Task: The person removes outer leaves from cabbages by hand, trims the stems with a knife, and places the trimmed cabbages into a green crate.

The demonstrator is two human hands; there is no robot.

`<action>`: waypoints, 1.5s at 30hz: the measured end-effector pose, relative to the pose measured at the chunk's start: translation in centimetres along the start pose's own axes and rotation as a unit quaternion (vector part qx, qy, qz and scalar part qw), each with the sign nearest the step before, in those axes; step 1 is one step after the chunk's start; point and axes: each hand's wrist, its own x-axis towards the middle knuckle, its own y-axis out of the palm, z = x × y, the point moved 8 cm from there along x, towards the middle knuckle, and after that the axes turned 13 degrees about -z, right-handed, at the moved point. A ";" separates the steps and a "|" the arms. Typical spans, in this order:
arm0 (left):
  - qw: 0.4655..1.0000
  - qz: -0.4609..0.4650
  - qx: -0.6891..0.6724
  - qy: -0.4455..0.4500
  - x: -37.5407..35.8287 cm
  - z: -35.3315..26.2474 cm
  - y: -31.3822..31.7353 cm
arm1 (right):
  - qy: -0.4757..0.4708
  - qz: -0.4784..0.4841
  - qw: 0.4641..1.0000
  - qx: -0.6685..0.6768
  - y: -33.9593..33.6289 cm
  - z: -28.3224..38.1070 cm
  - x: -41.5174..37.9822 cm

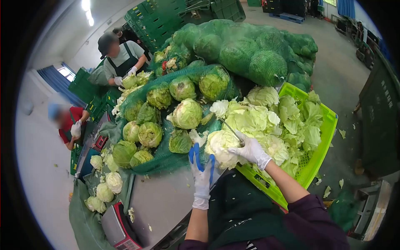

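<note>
A pale, stripped cabbage [221, 148] sits at the near edge of the work table, against the lime-green crate [329, 125]. My right hand [252, 152], in a white glove, is closed around a knife [231, 129] whose thin blade points up and left over the cabbage. On the cabbage's left, my left hand [202, 177], gloved in white with blue fingers, is open with its fingers spread and one fingertip right by the cabbage. Loose cabbage leaves [254, 121] fill much of the crate. Behind my left hand, untrimmed cabbages [186, 113] lie on a spread green net [162, 160].
Full green net sacks [250, 54] of cabbages are heaped at the back. A red-edged scale [121, 229] and several trimmed cabbages [105, 192] are at the lower left. Two people [123, 56] [71, 123] work across the table on the left. Green crates [152, 21] are stacked behind.
</note>
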 end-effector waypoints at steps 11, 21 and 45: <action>0.849 -0.053 0.419 0.316 3.3 -0.5 2.6 | 0.046 -0.034 0.974 -0.220 -1.8 0.9 -2.8; 0.812 -0.079 0.459 0.352 3.3 -1.4 2.8 | 0.029 -0.123 0.984 -0.125 -3.4 -2.7 6.6; 0.783 -0.046 0.503 0.364 1.6 -2.3 -1.0 | -0.011 -0.313 0.919 -0.239 -3.6 -4.7 7.8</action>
